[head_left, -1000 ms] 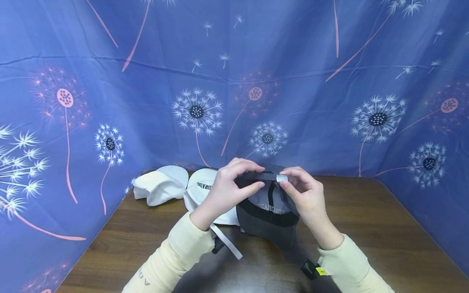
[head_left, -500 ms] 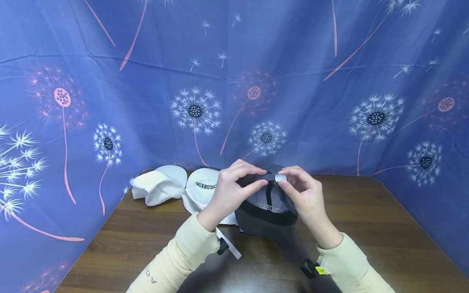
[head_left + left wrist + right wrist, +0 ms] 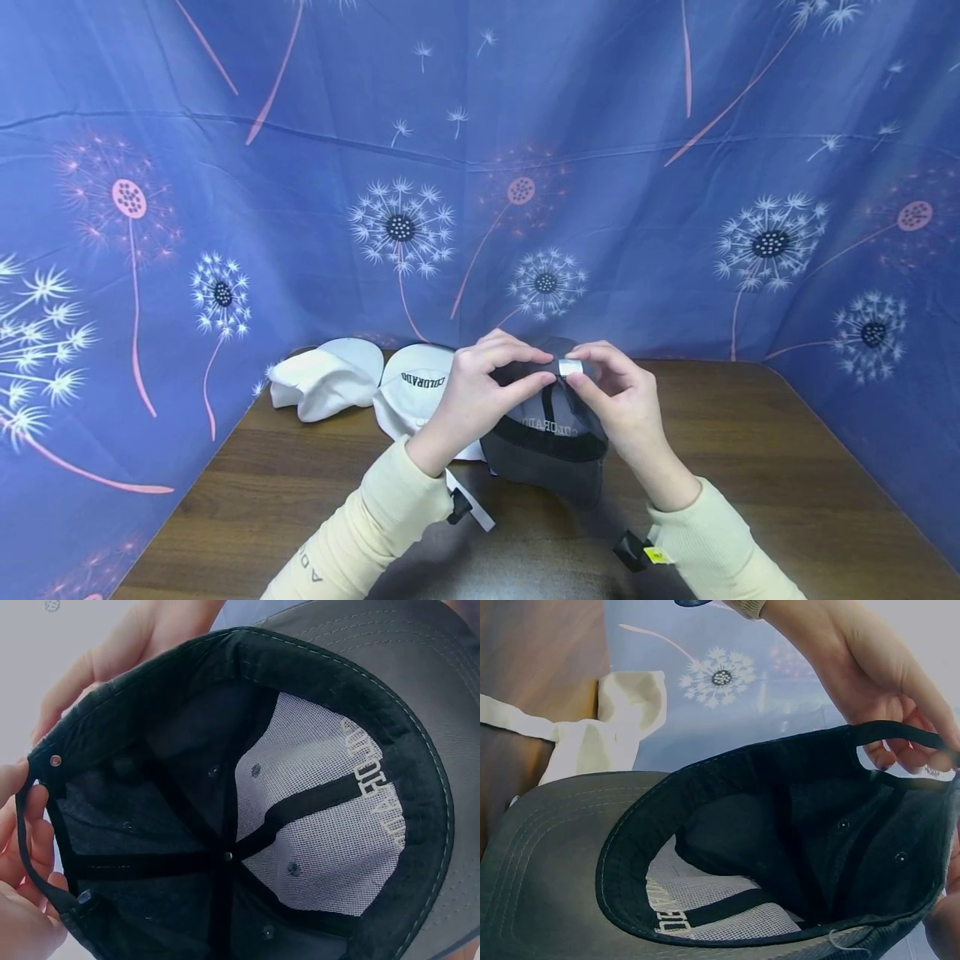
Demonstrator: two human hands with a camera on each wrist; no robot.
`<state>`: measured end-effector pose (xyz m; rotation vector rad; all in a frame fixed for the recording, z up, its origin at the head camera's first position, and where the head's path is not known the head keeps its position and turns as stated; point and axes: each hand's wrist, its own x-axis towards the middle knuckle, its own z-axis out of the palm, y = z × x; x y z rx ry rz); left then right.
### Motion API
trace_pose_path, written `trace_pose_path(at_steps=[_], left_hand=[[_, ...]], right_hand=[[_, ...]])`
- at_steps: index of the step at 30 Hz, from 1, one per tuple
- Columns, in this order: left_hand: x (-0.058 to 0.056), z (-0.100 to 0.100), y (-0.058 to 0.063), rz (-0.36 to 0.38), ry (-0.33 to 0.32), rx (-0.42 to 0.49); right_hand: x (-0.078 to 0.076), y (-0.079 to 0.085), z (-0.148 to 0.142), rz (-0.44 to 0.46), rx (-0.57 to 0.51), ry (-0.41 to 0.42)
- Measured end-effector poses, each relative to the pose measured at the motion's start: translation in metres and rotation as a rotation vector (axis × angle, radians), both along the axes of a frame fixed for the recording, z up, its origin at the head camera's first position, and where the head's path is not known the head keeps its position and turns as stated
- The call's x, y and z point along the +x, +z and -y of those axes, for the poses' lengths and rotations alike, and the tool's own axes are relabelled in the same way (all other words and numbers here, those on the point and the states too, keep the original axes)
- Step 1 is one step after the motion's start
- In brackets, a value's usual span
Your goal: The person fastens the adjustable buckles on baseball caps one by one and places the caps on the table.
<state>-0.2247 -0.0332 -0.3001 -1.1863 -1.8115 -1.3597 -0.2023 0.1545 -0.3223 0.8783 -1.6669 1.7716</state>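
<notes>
A: Ok, what have we got, big stuff first?

B: We've got the wooden desk (image 3: 750, 450) under the left grip (image 3: 480, 387) and the right grip (image 3: 628, 404). Then the dark cap (image 3: 547, 479), hanging below and between them, inside facing us. Can't tell if its brim touches down. Off to the left of the left grip we see the lettered white cap (image 3: 412, 404), partly hidden by that arm, and farther out the crumpled white cap (image 3: 326, 385).

A: And the grips?

B: Left one's pinching the strap (image 3: 892, 730) at the cap's back. Right one's pinching the silvery piece (image 3: 571, 367) just beside it.

A: So what changed?

B: Versus a second ago, the left grip is closer to the silvery piece, with less bare strap between. We'd read that as both now working the same spot.
</notes>
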Motion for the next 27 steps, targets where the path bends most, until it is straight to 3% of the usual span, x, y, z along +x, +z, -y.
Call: trace_pose_path(at_steps=[9, 16, 23, 27], left_hand=[[0.0, 0.001, 0.001, -0.016, 0.008, -0.034], [0.001, 0.002, -0.001, 0.013, 0.021, -0.035], [0.002, 0.003, 0.0, 0.035, 0.021, -0.016], [0.002, 0.003, 0.001, 0.038, 0.027, -0.023]], right_hand=[[0.002, 0.0, -0.001, 0.029, 0.07, -0.058], [0.003, 0.003, -0.004, 0.097, 0.14, -0.07], [0.008, 0.008, -0.009, 0.197, 0.185, -0.194], [0.009, 0.011, -0.01, 0.247, 0.188, -0.213]])
